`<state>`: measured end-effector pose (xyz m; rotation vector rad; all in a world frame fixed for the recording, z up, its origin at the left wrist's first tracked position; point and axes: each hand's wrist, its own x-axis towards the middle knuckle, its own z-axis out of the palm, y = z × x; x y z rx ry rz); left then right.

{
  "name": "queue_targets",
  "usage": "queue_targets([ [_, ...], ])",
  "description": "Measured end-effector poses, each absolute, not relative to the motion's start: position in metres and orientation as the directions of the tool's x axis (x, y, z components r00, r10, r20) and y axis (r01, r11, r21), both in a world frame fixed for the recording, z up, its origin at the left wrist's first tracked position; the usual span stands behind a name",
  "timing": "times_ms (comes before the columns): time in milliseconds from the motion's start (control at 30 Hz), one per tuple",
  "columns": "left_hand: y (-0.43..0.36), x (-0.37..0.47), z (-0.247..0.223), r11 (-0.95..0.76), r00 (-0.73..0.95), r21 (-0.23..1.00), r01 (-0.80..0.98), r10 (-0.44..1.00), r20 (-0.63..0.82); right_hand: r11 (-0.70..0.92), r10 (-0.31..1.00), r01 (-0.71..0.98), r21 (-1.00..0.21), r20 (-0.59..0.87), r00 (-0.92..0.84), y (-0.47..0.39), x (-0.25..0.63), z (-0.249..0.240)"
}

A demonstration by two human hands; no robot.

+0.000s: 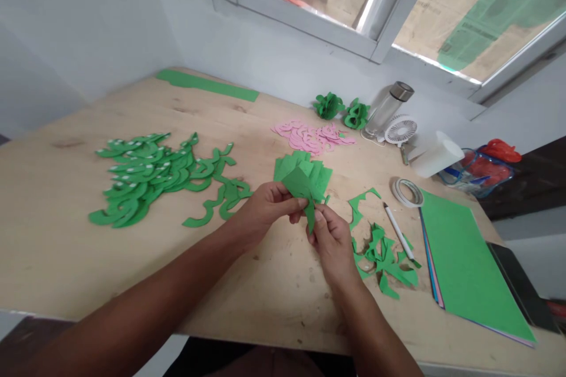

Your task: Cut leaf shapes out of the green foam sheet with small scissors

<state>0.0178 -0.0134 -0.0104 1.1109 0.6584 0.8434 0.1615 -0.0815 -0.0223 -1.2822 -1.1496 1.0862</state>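
Note:
Between both hands, above the table's middle, is a piece of green paper (299, 182) with a narrow strip (311, 219) hanging from its lower right. My left hand (275, 207) pinches the paper's lower left edge. The fingers of my right hand (329, 235) are closed on the strip; whether it is partly torn or cut from the piece I cannot tell. Just behind the hands lies a stack of green paper pieces (325, 175). Curved green paper cutouts (150, 179) with small white patches are heaped to the left.
Green scraps (382, 256) and a white pen (399, 232) lie right of my hands. Beyond are a tape roll (407, 193), green sheets (471, 259), a white cup-like cylinder (438, 156), a bottle (389, 109), a small fan (400, 129), pink cutouts (309, 136) and green paper ornaments (328, 106).

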Motion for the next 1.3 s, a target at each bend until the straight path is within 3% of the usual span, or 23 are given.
queue_targets([
  [300, -0.0117, 0.0156, -0.0094, 0.165, 0.417, 0.94, -0.299, 0.909, -0.027, -0.012, 0.991, -0.009, -1.0, -0.013, 0.136, -0.081, 0.1623, -0.0247],
  [1300, -0.0129, 0.0154, -0.0063, 0.153, 0.409, 0.945, -0.289, 0.912, -0.023, -0.009, 0.991, 0.022, -1.0, -0.006, 0.135, -0.081, 0.1628, -0.022],
])
